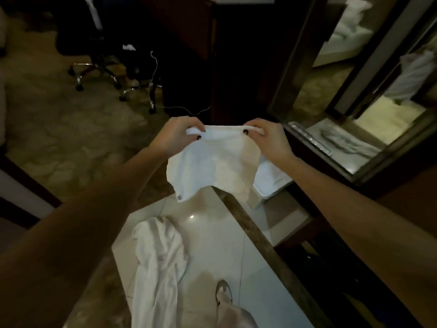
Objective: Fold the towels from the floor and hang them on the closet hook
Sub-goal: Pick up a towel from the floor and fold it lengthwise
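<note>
A small white towel [212,164] hangs in the air in front of me, stretched by its top edge. My left hand [179,136] pinches the left top corner and my right hand [267,136] pinches the right one. A grey label shows at the towel's lower left corner. A larger white towel [156,263] lies crumpled on the pale tiled floor [212,245] below my left arm. No closet hook is in view.
A white bin [272,181] stands behind the held towel, by a dark wooden ledge [260,237]. A mirrored closet door [354,95] fills the right. Two wheeled office chairs [101,67] and a loose cable sit on the carpet at the back left. My shoe [223,292] is on the tiles.
</note>
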Demonstrator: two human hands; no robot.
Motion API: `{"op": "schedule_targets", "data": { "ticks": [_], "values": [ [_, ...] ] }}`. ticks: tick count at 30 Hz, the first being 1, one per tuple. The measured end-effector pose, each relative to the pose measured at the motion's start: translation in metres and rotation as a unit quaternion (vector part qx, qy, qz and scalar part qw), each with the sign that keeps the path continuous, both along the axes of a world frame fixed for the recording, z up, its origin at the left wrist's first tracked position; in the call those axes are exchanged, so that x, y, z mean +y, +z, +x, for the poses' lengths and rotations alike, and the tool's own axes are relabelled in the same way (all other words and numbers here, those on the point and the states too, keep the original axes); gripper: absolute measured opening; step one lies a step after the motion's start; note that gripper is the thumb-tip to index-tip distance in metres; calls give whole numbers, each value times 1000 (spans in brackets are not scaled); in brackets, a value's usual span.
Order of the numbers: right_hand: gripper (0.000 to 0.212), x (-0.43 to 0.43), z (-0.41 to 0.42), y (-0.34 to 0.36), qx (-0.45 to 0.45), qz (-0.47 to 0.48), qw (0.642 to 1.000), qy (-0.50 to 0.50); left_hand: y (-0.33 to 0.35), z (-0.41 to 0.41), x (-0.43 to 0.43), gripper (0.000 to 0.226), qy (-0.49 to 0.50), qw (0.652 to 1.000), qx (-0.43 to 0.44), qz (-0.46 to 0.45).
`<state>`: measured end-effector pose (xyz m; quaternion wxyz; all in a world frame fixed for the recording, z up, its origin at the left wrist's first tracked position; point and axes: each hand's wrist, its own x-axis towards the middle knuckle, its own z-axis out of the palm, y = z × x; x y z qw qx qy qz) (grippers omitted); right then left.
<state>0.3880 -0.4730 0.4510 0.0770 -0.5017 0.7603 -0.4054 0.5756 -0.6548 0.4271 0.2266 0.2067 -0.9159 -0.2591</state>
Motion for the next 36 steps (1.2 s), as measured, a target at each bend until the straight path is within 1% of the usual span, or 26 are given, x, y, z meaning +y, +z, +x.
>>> {"op": "schedule_targets", "data": {
  "ticks": [2,5,9,11,12,15,16,18,20,22,24,25,27,30,32,34,36],
  "values": [
    [19,29,6,48,23,-10,1000,-5,43,9,25,16,-24,999,1,-25],
    [22,78,16,99,25,-15,999,-40,91,17,66,17,-64,996,-17,-56],
    [21,153,27,138,23,-22,996,-89,137,12,127,16,-131,989,-22,-62],
    [21,194,29,152,22,-22,991,-130,155,2,156,18,-163,985,-31,-42],
    [22,214,28,157,18,-21,988,-149,161,-5,169,22,-175,983,-50,-25],
    [22,279,21,169,27,-15,978,-208,179,-28,207,47,-224,965,-135,-2],
    [22,301,15,172,28,-12,973,-228,184,-37,220,52,-243,959,-144,4],
    [20,343,3,179,29,-8,964,-265,193,-56,245,56,-267,953,-140,30],
    [20,382,-15,189,27,-10,953,-300,202,-80,269,54,-281,949,-135,50],
    [20,418,-31,197,18,-12,942,-335,210,-106,294,48,-304,942,-130,63],
    [19,452,-47,202,19,-12,932,-362,216,-132,319,36,-324,937,-125,50],
    [19,468,-55,204,25,-11,926,-378,219,-145,331,29,-325,938,-115,31],
    [19,499,-69,206,32,-12,912,-409,224,-170,352,26,-313,945,-96,-9],
    [21,540,-86,209,38,-14,895,-443,227,-205,379,25,-312,945,-103,8],
    [22,560,-97,214,35,-20,886,-462,229,-225,397,27,-312,945,-92,-6],
    [19,582,-109,219,35,-32,874,-483,233,-246,418,29,-305,950,-62,22],
    [15,600,-120,223,40,-38,865,-499,236,-265,437,28,-285,957,-14,48]
  ]
}}
